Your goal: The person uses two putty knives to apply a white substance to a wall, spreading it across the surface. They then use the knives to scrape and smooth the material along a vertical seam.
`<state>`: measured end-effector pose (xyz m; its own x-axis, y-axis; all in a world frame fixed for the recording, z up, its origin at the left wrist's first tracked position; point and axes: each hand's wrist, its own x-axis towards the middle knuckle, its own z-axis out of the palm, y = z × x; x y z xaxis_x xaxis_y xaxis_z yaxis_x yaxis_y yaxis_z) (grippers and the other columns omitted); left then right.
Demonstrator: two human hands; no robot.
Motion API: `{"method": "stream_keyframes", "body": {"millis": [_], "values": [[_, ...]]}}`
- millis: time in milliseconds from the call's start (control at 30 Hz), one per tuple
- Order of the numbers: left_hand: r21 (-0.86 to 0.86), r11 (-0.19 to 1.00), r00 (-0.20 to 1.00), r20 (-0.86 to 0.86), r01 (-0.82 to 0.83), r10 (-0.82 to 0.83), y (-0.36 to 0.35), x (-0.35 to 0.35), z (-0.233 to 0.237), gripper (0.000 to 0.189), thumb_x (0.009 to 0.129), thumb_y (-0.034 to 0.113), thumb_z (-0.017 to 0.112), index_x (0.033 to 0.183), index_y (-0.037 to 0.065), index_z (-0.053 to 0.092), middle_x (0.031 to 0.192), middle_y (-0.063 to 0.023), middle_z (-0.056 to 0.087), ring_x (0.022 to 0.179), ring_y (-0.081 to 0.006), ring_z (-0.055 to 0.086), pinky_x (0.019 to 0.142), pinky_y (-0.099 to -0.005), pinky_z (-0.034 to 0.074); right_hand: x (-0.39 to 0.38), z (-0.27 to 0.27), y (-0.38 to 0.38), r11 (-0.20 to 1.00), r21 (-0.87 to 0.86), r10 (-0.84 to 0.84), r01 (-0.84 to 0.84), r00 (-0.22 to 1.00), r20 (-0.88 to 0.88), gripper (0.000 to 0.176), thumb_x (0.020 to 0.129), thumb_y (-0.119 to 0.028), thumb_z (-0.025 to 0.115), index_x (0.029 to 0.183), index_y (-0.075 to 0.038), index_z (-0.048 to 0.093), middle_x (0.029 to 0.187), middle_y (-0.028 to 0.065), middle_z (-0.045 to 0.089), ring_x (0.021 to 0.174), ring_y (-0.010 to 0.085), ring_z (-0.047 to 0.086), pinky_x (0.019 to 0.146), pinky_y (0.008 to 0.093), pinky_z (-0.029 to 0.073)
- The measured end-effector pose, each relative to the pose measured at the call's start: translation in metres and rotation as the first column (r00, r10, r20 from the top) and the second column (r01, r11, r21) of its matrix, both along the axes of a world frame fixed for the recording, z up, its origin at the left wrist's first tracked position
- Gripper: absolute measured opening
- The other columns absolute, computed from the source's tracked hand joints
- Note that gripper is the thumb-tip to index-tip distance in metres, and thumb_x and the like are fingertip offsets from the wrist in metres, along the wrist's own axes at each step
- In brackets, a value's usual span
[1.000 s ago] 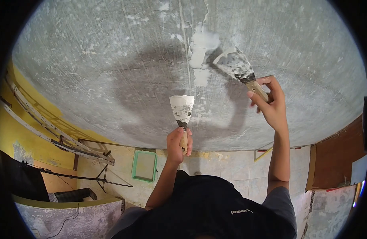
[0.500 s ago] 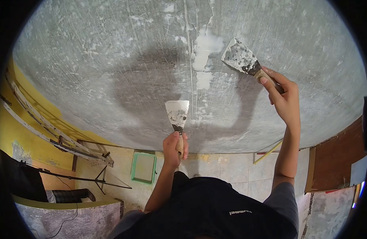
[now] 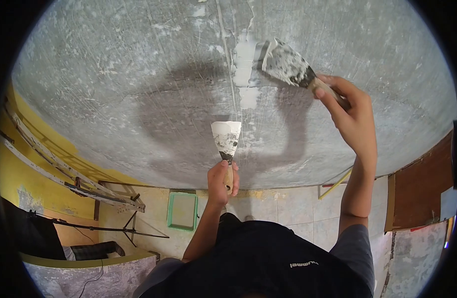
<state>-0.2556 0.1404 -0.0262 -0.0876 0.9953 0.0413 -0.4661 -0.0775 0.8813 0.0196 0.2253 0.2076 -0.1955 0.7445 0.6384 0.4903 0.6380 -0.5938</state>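
Your left hand (image 3: 219,185) and right hand (image 3: 355,113) are squeezing scrapers (image 3: 287,63); one o'clock's tilting corner could scratch the white patch (image 3: 245,64).

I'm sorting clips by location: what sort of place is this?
Probably indoors, somewhere under repair: white paste patches the scuffed grey wall, two smeared scrapers are held before it, and the floor is tiled.
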Motion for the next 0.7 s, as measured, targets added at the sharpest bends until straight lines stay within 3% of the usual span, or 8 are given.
{"method": "stream_keyframes", "body": {"millis": [33, 200, 300, 400, 533, 600, 633, 700], "values": [[0.007, 1.0, 1.0, -0.001, 0.004, -0.004, -0.001, 0.0, -0.001, 0.045, 0.111, 0.043, 0.042, 0.1, 0.003, 0.059, 0.055, -0.0071, 0.053, 0.036, -0.0141, 0.042, 0.034, -0.0279, 0.034, 0.003, 0.0, -0.01, 0.992, -0.128, -0.012, 0.007, 0.999, -0.042, 0.027, 0.096, -0.014, 0.074, 0.119, 0.0, 0.076, 0.088, 0.0077, 0.077, 0.062, 0.0037, 0.049, 0.054, 0.0232, 0.038], [0.01, 1.0, 1.0, -0.015, -0.006, 0.006, -0.008, -0.005, -0.005, 0.045, 0.111, 0.043, 0.041, 0.1, 0.003, 0.059, 0.055, -0.0073, 0.052, 0.036, -0.014, 0.042, 0.034, -0.0276, 0.034, -0.012, -0.04, -0.018, 0.967, -0.241, 0.069, -0.076, 0.997, -0.036, 0.028, 0.095, -0.013, 0.075, 0.121, -0.001, 0.075, 0.089, 0.0037, 0.075, 0.063, 0.0019, 0.046, 0.055, 0.0211, 0.037], [0.008, 0.999, 0.999, -0.024, -0.038, 0.038, -0.014, -0.01, -0.006, 0.045, 0.111, 0.042, 0.041, 0.099, 0.003, 0.059, 0.055, -0.007, 0.052, 0.035, -0.014, 0.042, 0.035, -0.0277, 0.034, -0.032, -0.093, -0.001, 0.973, -0.191, 0.102, -0.126, 0.986, -0.131, 0.028, 0.096, -0.013, 0.075, 0.121, -0.001, 0.074, 0.093, 0.0031, 0.074, 0.065, 0.0018, 0.047, 0.057, 0.0203, 0.038], [0.006, 0.998, 0.998, -0.002, -0.059, 0.059, -0.018, -0.014, -0.002, 0.044, 0.111, 0.04, 0.043, 0.098, 0.001, 0.061, 0.055, -0.0077, 0.053, 0.036, -0.0137, 0.043, 0.036, -0.0286, 0.034, -0.041, -0.126, 0.01, 0.9, -0.363, 0.098, -0.243, 0.922, -0.375, 0.028, 0.097, -0.015, 0.075, 0.121, 0.0, 0.074, 0.093, 0.0016, 0.073, 0.069, 0.0027, 0.049, 0.06, 0.0201, 0.039], [-0.016, 0.997, 0.996, 0.021, -0.082, 0.082, -0.022, -0.02, 0.0, 0.044, 0.11, 0.041, 0.044, 0.098, 0.002, 0.061, 0.055, -0.0076, 0.054, 0.036, -0.013, 0.043, 0.036, -0.0279, 0.033, -0.024, -0.107, 0.017, 0.967, -0.193, 0.093, -0.166, 0.935, -0.342, 0.034, 0.099, -0.02, 0.075, 0.126, 0.0, 0.072, 0.094, 0.0009, 0.069, 0.076, 0.0054, 0.052, 0.064, 0.0227, 0.041], [-0.004, 0.996, 0.996, 0.017, -0.091, 0.092, -0.021, -0.023, 0.0, 0.044, 0.11, 0.041, 0.045, 0.098, 0.002, 0.061, 0.056, -0.0076, 0.054, 0.036, -0.0129, 0.043, 0.036, -0.0277, 0.033, -0.008, -0.069, 0.014, 0.989, 0.134, 0.063, -0.056, 0.997, -0.048, 0.034, 0.094, -0.016, 0.077, 0.126, -0.003, 0.074, 0.099, 0.0036, 0.067, 0.08, 0.01, 0.055, 0.066, 0.0253, 0.043], [-0.006, 0.995, 0.995, 0.013, -0.101, 0.101, -0.021, -0.024, 0.0, 0.044, 0.11, 0.041, 0.045, 0.098, 0.002, 0.061, 0.056, -0.0076, 0.055, 0.037, -0.0131, 0.043, 0.036, -0.0278, 0.034, -0.008, -0.055, 0.013, 0.989, 0.136, 0.063, -0.057, 0.997, -0.046, 0.034, 0.094, -0.016, 0.077, 0.126, -0.003, 0.074, 0.099, 0.0036, 0.067, 0.08, 0.01, 0.055, 0.066, 0.0253, 0.043], [-0.008, 0.994, 0.994, 0.012, -0.11, 0.11, -0.021, -0.024, -0.001, 0.044, 0.11, 0.041, 0.045, 0.098, 0.002, 0.061, 0.056, -0.0077, 0.055, 0.037, -0.0133, 0.043, 0.036, -0.0278, 0.034, -0.01, -0.038, 0.013, 0.892, 0.451, -0.035, -0.033, 0.989, 0.142, 0.038, 0.086, -0.008, 0.08, 0.124, -0.01, 0.075, 0.102, 0.0037, 0.066, 0.087, 0.0161, 0.058, 0.073, 0.0288, 0.046]]}}
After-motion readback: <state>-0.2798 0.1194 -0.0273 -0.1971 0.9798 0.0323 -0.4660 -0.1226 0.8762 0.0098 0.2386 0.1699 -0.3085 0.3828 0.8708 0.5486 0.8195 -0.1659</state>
